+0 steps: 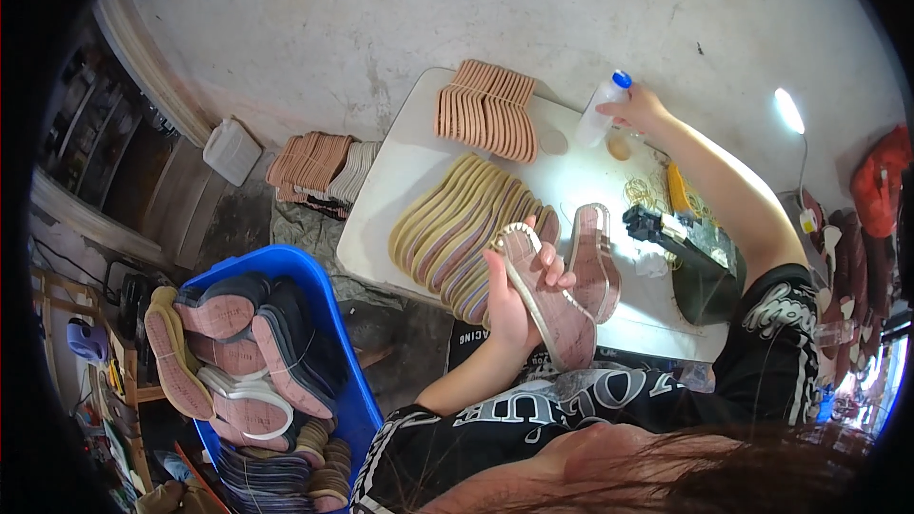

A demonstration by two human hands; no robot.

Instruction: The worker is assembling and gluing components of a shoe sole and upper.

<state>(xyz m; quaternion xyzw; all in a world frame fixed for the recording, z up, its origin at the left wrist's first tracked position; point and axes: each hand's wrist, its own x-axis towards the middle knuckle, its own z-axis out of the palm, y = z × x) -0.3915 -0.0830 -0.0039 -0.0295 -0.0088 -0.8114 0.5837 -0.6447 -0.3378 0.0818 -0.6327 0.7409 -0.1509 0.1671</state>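
My left hand (516, 309) is closed around a pink shoe sole (562, 328) with a pale rim, held tilted above the table's front edge. Stretched out to the far side, my right hand (640, 110) grips a white plastic bottle (595, 119) with a blue cap, close to the wall. A second pink sole (594, 271) lies on the white table (376, 219), just right of the held one. Left of my left hand, a long overlapping row of yellow-edged soles (457, 219) fans across the table.
Tan strap-like pieces (486, 109) are stacked at the table's back. A dark machine-like device (705, 271) stands on the right, beside a yellow object (679, 192) and tangled thread (647, 193). A lit lamp (789, 111) is farther right. At left, a blue bin (314, 276) holds bundled soles.
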